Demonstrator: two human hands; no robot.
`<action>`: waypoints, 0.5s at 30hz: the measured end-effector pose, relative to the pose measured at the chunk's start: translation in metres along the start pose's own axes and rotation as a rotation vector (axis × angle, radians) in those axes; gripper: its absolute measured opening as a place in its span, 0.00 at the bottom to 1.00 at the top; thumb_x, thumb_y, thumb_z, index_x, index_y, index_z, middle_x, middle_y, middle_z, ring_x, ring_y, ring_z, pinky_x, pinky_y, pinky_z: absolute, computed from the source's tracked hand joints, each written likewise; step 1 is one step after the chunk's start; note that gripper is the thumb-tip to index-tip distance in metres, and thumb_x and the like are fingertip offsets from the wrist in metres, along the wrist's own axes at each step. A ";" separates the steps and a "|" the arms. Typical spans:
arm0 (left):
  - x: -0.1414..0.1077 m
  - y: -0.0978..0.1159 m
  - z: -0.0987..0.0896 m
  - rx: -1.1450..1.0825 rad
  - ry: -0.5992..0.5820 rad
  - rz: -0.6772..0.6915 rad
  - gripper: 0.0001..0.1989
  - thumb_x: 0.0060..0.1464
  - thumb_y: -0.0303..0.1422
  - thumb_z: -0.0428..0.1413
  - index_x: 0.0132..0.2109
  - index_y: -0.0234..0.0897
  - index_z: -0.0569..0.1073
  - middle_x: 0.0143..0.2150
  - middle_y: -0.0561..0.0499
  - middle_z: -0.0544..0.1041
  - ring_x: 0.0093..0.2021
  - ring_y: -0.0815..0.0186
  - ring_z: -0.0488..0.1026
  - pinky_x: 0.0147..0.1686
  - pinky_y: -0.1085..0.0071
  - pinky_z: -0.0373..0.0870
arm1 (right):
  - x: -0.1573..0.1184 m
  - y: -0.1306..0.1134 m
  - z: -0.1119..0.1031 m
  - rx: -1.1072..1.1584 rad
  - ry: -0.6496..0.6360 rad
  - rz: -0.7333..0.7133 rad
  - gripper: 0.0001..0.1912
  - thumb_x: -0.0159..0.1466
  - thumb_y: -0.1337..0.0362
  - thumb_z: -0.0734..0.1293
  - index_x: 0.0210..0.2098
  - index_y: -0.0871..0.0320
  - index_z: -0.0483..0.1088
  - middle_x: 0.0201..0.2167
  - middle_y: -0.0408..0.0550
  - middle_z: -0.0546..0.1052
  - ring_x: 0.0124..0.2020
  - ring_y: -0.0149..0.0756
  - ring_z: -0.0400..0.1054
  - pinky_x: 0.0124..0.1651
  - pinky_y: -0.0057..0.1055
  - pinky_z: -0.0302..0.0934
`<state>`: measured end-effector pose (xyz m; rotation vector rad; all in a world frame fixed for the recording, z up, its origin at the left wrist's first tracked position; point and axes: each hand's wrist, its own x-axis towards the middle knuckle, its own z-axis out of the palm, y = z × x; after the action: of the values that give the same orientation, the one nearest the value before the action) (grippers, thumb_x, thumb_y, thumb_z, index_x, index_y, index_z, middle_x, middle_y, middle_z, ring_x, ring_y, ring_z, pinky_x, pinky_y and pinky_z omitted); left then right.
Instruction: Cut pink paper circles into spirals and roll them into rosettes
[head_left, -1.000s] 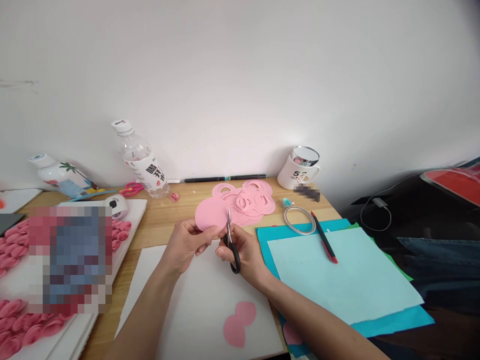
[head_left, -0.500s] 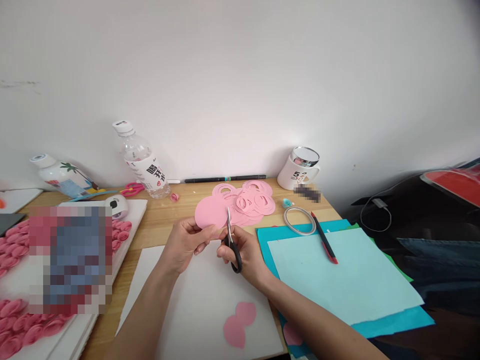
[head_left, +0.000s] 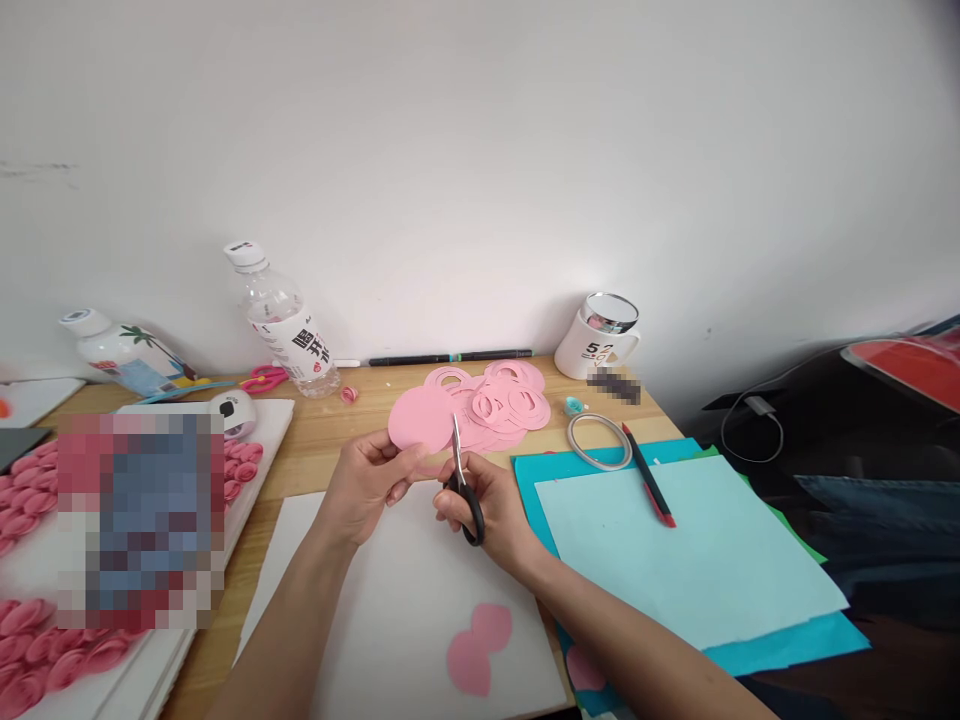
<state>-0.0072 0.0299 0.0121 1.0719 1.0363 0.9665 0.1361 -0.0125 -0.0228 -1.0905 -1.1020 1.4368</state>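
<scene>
The pinching left hand (head_left: pixel 364 490) has eased a round pink paper disc (head_left: pixel 418 418) slightly leftward, its edge now beside the black-handled metal scissors (head_left: pixel 472 515) gripped in the curled right hand (head_left: pixel 495 505).

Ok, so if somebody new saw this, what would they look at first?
Probably the smooth pink paper circle near the middle, held in the left hand, with black-handled scissors in the right hand beside its right edge. Just behind lies a pile of pink cut-outs with holes in them. After that, perhaps the pink paper flowers at far left and the pale blue sheet at right.
</scene>
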 end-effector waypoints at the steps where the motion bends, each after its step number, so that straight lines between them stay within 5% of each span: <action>1: 0.000 0.001 0.001 -0.008 -0.005 0.002 0.12 0.41 0.35 0.62 0.22 0.33 0.67 0.14 0.60 0.62 0.13 0.80 0.53 0.14 0.79 0.48 | 0.000 0.000 0.000 -0.006 0.003 -0.001 0.15 0.49 0.57 0.69 0.28 0.57 0.62 0.15 0.35 0.64 0.15 0.25 0.58 0.19 0.23 0.53; 7: -0.003 0.004 0.005 -0.054 -0.047 -0.021 0.12 0.45 0.37 0.59 0.25 0.34 0.67 0.19 0.55 0.70 0.12 0.76 0.60 0.12 0.77 0.53 | -0.002 0.002 0.004 0.012 -0.018 0.015 0.18 0.48 0.54 0.71 0.29 0.57 0.61 0.15 0.36 0.65 0.15 0.25 0.58 0.18 0.23 0.53; 15: -0.002 -0.005 0.006 0.004 0.008 -0.021 0.13 0.41 0.34 0.61 0.19 0.32 0.66 0.12 0.59 0.62 0.12 0.79 0.54 0.14 0.78 0.50 | -0.001 0.011 0.002 0.058 -0.086 -0.039 0.20 0.48 0.57 0.73 0.33 0.57 0.62 0.20 0.38 0.66 0.19 0.26 0.58 0.23 0.24 0.53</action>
<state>-0.0018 0.0261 0.0088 1.0589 1.0548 0.9526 0.1321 -0.0154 -0.0333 -0.9693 -1.1291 1.4868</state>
